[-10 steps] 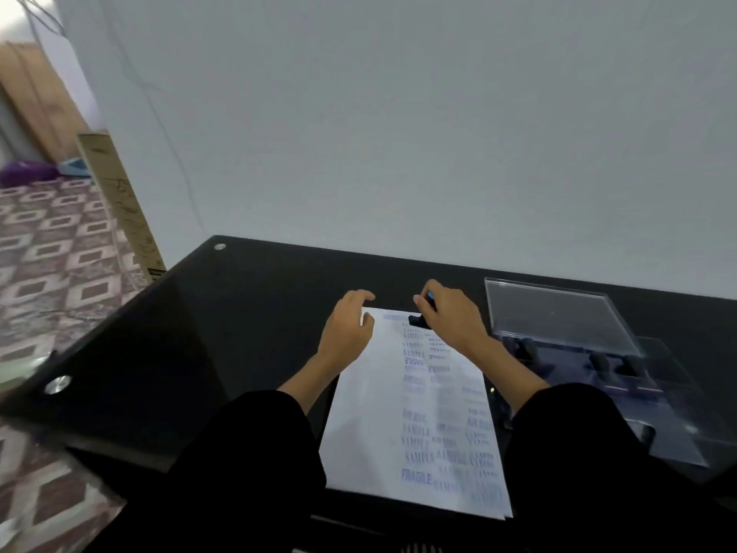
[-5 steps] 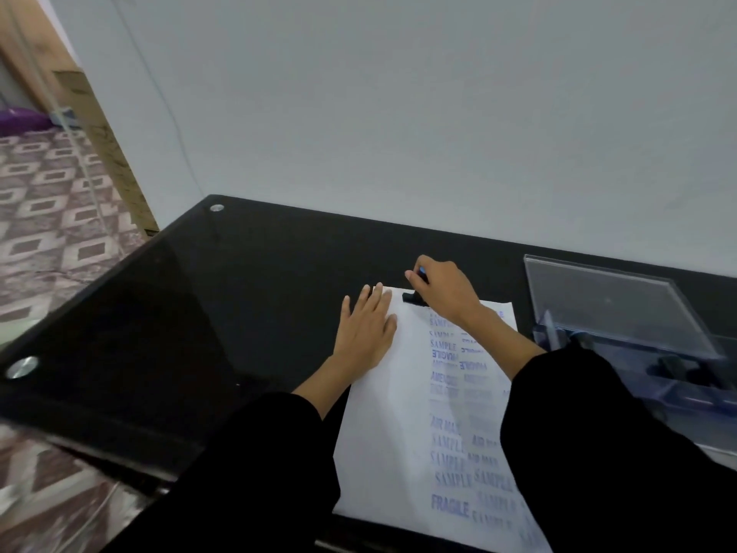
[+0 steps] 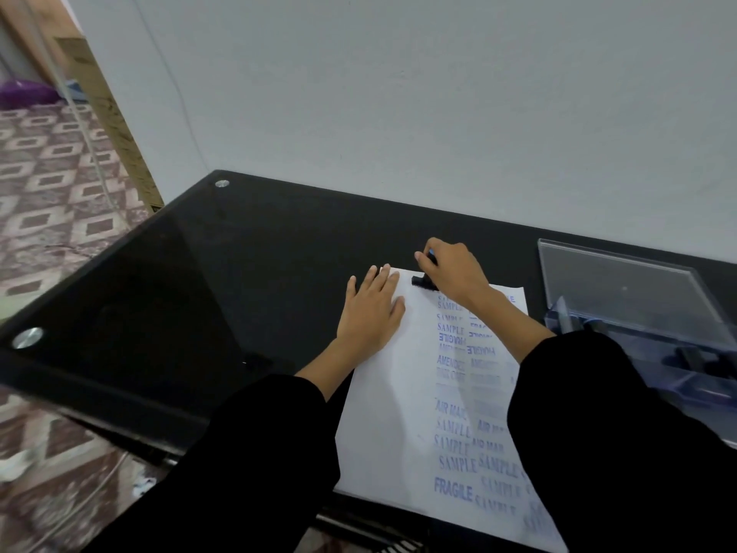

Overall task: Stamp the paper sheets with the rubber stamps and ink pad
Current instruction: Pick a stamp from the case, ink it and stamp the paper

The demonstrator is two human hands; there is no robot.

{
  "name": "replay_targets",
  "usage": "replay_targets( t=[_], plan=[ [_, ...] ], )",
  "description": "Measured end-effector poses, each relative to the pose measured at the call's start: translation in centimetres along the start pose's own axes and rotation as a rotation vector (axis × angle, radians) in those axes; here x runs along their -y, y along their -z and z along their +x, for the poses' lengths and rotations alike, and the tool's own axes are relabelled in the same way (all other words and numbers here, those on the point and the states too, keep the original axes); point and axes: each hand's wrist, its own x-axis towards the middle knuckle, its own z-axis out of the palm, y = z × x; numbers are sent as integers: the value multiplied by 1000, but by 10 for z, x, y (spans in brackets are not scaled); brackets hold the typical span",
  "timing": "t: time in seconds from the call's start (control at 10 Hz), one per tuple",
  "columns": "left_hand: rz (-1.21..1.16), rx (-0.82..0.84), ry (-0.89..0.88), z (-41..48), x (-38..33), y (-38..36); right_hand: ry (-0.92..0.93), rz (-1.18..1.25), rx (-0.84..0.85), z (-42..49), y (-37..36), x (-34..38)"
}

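Paper sheet (image 3: 391,393) lies flat on the black tabletop (image 3: 199,293), its right half crowded with blue marks. Our right hand (image 3: 452,273) has its grip closed round the black rubber stamp (image 3: 423,282), which sits on the sheet's far edge. Our left hand (image 3: 373,313) lies flat, fingers straight, pinning the left margin. We should press straight down, evenly and without rocking, then lift cleanly so the mark neither smears nor runs off the edge.
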Motion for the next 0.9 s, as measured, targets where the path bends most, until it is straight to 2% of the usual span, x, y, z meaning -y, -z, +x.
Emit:
replay_targets(
  t=[0.6,0.9],
  plan=[
    [-6,-12,4,1,0,-1,18,-139,16,0,-7,8],
    [-17,-8,6,2,0,-2,-10,-159,-117,-8,-19,12]
  ],
)
